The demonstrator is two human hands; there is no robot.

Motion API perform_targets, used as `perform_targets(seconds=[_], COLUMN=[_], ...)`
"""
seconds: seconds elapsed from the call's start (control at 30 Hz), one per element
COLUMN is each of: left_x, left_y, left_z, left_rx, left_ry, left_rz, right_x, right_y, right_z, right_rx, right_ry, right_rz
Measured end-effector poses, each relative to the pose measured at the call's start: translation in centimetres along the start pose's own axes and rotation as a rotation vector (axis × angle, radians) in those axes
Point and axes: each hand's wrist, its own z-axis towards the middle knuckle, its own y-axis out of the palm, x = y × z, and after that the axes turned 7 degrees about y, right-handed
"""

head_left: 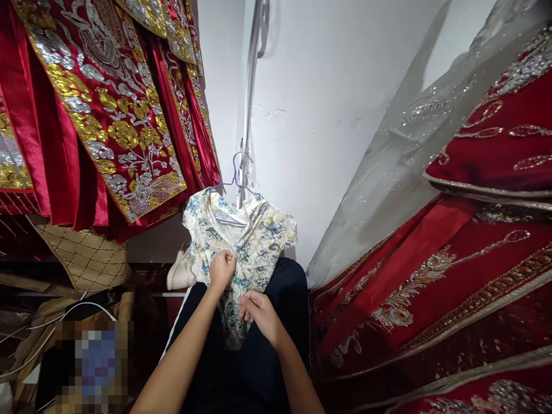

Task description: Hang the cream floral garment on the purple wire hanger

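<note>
A short-sleeved floral blouse [267,241] in white, blue and yellow-green hangs on a purple hanger [235,179]. Its lower part drapes over my lap between my dark trouser legs. My left hand [221,271] is closed at the blouse's front opening, its fingers pinching the fabric below the neckline. Lower and to the right, my right hand [261,313] is closed with thumb and fingertips together, just over the blouse's lower front. Whatever lies between those fingertips is too small or hidden to make out.
Red garments with gold and silver embroidery [129,132] hang on the left. Beaded red garments [431,276] and a sheer glittery cloth [379,167] crowd the right. A white shoe [181,270] sits beside my left knee. A white cable [92,305] loops at lower left. The wall [319,115] is ahead.
</note>
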Motion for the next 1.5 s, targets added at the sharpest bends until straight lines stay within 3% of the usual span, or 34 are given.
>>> perform_targets(seconds=[0.13,0.33,0.43,0.53,0.63,0.8,0.97,1.13,1.3,1.5], left_x=[0.7,3.1,6.3,9.4,11.1,11.7,13.2,17.4,21.2,20.6], left_y=[-0.1,-1.3,-2.7,-4.1,-4.9,-4.3,-4.9,-9.0,-12.6,-13.3], left_z=[-0.2,-4.7,-6.3,-6.7,-6.8,-7.1,-4.9,0.2,3.8,5.1], left_rx=[-0.062,-0.203,-0.308,-0.337,-0.313,-0.316,-0.323,-0.456,-0.533,-0.468], left_ry=[-0.015,-0.050,-0.112,-0.240,-0.304,-0.413,-0.536,-0.436,-0.439,-0.532], left_rz=[-0.067,-0.283,-0.506,-0.734,-0.840,-1.076,-1.294,-1.259,-1.308,-1.375], right_x=[-0.1,-1.8,-2.3,-2.7,-2.9,-2.5,-0.9,-1.0,-2.9,-1.4], right_y=[-1.1,-3.5,-2.2,-0.3,0.6,0.5,0.6,0.7,1.4,2.2], right_z=[-0.3,-0.5,0.4,1.7,2.3,1.9,1.4,0.5,0.2,0.0], right_rx=[0.010,0.064,0.099,0.300,0.471,0.339,0.324,0.274,0.245,0.194], right_ry=[-0.006,-0.093,-0.184,-0.284,-0.313,-0.396,-0.421,-0.404,-0.442,-0.420], right_rz=[-0.014,-0.256,-0.328,-0.327,-0.264,-0.127,-0.175,-0.231,-0.231,-0.241])
